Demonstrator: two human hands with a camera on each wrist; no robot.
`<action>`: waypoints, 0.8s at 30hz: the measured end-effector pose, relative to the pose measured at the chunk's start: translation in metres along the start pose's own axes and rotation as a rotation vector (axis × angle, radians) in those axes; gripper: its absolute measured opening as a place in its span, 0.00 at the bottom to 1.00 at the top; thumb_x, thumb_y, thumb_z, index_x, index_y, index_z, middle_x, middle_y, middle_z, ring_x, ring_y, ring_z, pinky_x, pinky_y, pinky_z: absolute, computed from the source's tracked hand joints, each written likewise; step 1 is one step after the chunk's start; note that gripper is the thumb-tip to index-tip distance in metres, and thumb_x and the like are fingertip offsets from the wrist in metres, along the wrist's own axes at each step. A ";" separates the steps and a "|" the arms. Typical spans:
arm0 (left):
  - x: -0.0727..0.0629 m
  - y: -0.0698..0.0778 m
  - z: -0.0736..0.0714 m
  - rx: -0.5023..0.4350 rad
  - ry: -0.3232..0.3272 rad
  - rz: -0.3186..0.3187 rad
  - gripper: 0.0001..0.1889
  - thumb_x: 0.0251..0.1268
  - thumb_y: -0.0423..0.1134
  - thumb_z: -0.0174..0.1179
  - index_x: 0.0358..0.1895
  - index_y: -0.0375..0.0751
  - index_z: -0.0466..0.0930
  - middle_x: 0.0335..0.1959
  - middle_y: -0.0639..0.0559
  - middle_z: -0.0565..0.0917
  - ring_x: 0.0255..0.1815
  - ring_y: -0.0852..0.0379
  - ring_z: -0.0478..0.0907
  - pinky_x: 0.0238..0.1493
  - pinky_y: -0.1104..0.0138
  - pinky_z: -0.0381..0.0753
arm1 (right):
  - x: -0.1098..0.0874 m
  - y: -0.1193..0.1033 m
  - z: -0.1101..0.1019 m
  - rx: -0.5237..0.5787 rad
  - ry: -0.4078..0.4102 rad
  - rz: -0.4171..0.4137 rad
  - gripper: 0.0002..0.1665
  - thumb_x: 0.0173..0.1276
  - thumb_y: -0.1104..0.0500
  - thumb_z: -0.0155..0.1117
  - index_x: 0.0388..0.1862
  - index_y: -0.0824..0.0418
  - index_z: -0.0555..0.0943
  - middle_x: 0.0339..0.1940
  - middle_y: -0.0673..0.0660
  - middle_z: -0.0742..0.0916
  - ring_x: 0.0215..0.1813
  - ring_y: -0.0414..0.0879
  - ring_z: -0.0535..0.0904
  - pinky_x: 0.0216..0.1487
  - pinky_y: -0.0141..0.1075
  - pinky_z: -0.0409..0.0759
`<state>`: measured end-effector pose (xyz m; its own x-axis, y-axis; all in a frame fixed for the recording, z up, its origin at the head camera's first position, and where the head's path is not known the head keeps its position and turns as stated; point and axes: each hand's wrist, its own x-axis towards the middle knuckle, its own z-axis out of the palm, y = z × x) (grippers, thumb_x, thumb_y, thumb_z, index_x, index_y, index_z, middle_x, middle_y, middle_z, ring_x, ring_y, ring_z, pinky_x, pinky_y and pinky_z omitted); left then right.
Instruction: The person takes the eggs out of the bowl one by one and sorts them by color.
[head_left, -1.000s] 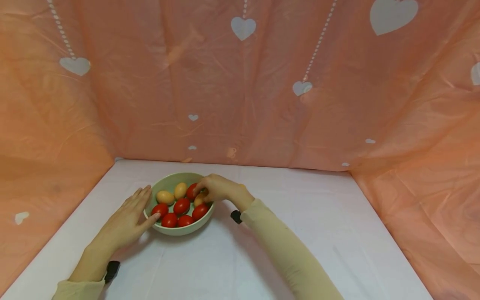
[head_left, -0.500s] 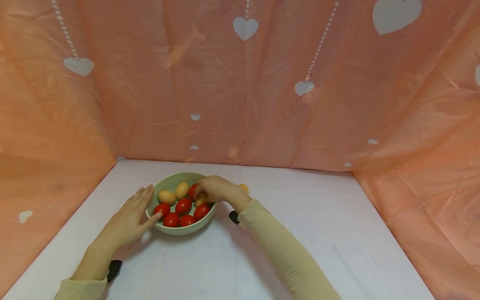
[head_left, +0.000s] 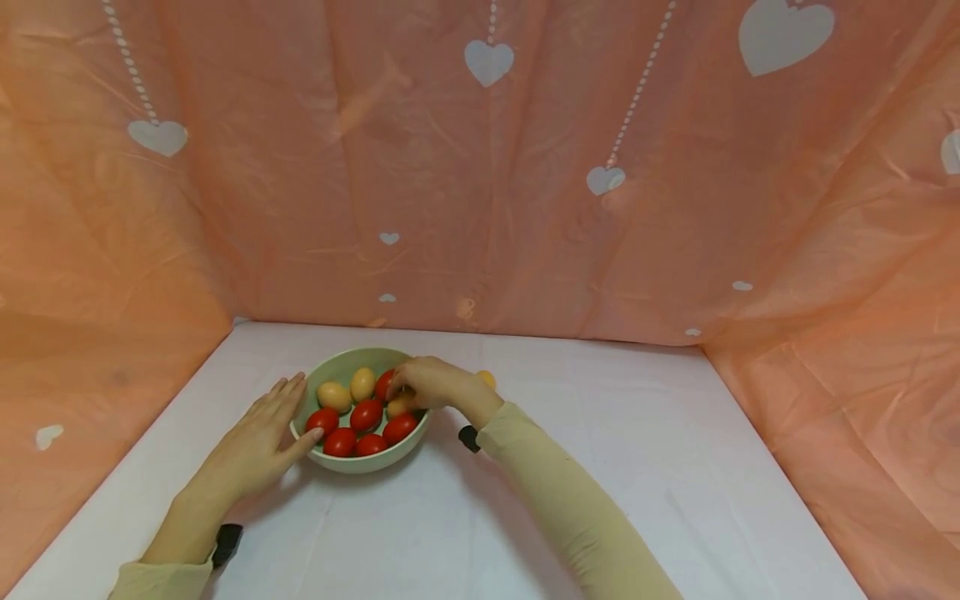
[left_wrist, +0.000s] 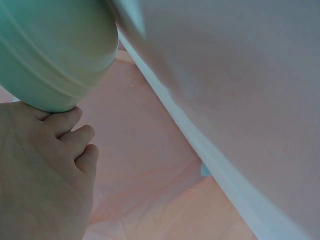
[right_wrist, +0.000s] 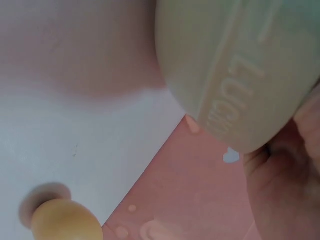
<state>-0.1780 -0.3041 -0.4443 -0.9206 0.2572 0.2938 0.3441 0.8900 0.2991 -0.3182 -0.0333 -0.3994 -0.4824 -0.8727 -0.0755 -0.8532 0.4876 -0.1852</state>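
Observation:
A pale green bowl (head_left: pixel 360 463) stands left of the middle of the white table in the head view. Inside lie several glossy red eggs (head_left: pixel 366 415) and a few yellow-tan eggs (head_left: pixel 333 397). My left hand (head_left: pixel 251 442) rests against the bowl's left side, fingers extended and thumb at the front rim; the left wrist view shows its fingertips touching the outer wall (left_wrist: pixel 60 55). Reaching over the right rim, my right hand (head_left: pixel 442 385) pinches a tan egg (head_left: pixel 401 406) in the bowl, its fingertips partly hidden. The right wrist view shows the bowl's raised lettering (right_wrist: pixel 237 87).
A yellow egg-shaped thing (head_left: pixel 487 379) lies on the table (head_left: pixel 585 467) right of the bowl, partly behind the right wrist; the right wrist view shows this yellow thing (right_wrist: pixel 67 221) larger. Orange-pink cloth (head_left: pixel 480 208) with white hearts hangs behind and at both sides.
My right fingers have shifted slightly over the tan egg, and more of that egg now shows. The left hand and bowl stay in place; the head view sways a little.

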 end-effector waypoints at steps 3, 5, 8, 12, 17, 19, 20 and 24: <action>0.000 0.000 0.001 0.001 0.006 0.005 0.45 0.74 0.55 0.61 0.79 0.24 0.56 0.81 0.29 0.59 0.80 0.28 0.55 0.81 0.42 0.52 | -0.002 -0.001 0.000 -0.006 0.002 -0.004 0.15 0.74 0.56 0.71 0.57 0.53 0.89 0.54 0.49 0.89 0.55 0.41 0.81 0.62 0.29 0.76; 0.000 -0.001 0.002 0.003 0.010 0.010 0.45 0.75 0.55 0.61 0.79 0.24 0.56 0.81 0.29 0.59 0.80 0.28 0.55 0.82 0.43 0.51 | -0.003 -0.002 0.001 -0.008 0.010 -0.012 0.15 0.75 0.55 0.70 0.58 0.54 0.89 0.55 0.50 0.88 0.56 0.42 0.81 0.64 0.29 0.75; 0.000 -0.001 0.001 0.007 0.026 0.016 0.45 0.75 0.55 0.61 0.79 0.25 0.56 0.81 0.29 0.59 0.80 0.28 0.55 0.83 0.46 0.49 | -0.004 -0.002 0.001 0.001 0.029 -0.033 0.16 0.76 0.56 0.67 0.60 0.55 0.88 0.57 0.51 0.87 0.60 0.43 0.81 0.66 0.29 0.74; 0.001 -0.001 0.001 0.013 0.043 0.025 0.44 0.75 0.55 0.61 0.79 0.25 0.57 0.80 0.29 0.60 0.80 0.29 0.56 0.83 0.46 0.49 | -0.006 -0.002 0.001 0.008 0.060 -0.058 0.17 0.77 0.59 0.65 0.62 0.56 0.86 0.58 0.53 0.85 0.62 0.45 0.80 0.67 0.29 0.74; 0.000 -0.001 0.002 0.006 0.047 0.029 0.44 0.74 0.54 0.62 0.79 0.25 0.57 0.79 0.28 0.61 0.79 0.28 0.57 0.83 0.46 0.50 | -0.013 -0.005 0.002 0.032 0.110 -0.050 0.18 0.77 0.59 0.66 0.63 0.56 0.86 0.59 0.55 0.84 0.59 0.46 0.81 0.63 0.30 0.77; 0.000 -0.001 0.002 0.002 0.047 0.029 0.44 0.74 0.54 0.62 0.79 0.24 0.58 0.79 0.28 0.61 0.79 0.28 0.57 0.84 0.47 0.48 | -0.015 -0.006 0.003 0.053 0.134 -0.044 0.18 0.76 0.59 0.67 0.63 0.57 0.85 0.60 0.55 0.84 0.59 0.46 0.82 0.63 0.30 0.77; 0.000 -0.001 0.002 0.001 0.050 0.030 0.44 0.74 0.54 0.62 0.78 0.24 0.58 0.79 0.28 0.61 0.79 0.28 0.57 0.83 0.47 0.49 | -0.017 -0.006 0.004 0.064 0.148 -0.047 0.19 0.76 0.59 0.67 0.64 0.58 0.85 0.60 0.56 0.83 0.59 0.47 0.82 0.63 0.30 0.78; -0.001 0.000 0.002 0.001 0.054 0.032 0.44 0.74 0.54 0.62 0.78 0.24 0.58 0.79 0.28 0.61 0.79 0.28 0.56 0.84 0.50 0.46 | -0.022 -0.008 0.005 0.112 0.212 -0.056 0.21 0.74 0.58 0.69 0.64 0.61 0.84 0.59 0.58 0.83 0.58 0.48 0.82 0.62 0.30 0.78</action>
<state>-0.1780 -0.3038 -0.4465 -0.8979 0.2645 0.3518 0.3727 0.8820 0.2883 -0.2999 -0.0181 -0.4010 -0.4755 -0.8680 0.1431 -0.8583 0.4221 -0.2919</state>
